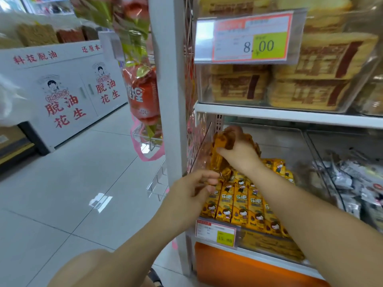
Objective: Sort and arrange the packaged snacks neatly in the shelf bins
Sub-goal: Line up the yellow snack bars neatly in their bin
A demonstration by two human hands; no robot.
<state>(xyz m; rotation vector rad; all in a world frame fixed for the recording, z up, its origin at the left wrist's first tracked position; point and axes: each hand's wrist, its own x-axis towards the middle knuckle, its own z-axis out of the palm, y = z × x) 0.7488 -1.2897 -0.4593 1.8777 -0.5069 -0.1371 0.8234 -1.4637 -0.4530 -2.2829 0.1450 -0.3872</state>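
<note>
A clear shelf bin (275, 141) on the lower shelf holds several yellow snack packets (240, 201) lined up in rows. My right hand (238, 150) reaches into the bin's back left corner and grips a bunch of the yellow packets (217, 150), lifted above the rows. My left hand (196, 187) hovers at the bin's front left edge, fingers curled and pinching the end of a yellow packet (224, 174).
A neighbouring bin (323, 168) on the right holds grey packets (352, 183). The upper shelf (290, 114) carries a bin of tan packets with an 8.00 price tag (251, 38). A grey upright post (172, 100) stands left of the bins, hung with red bags (143, 94). Tiled aisle floor lies to the left.
</note>
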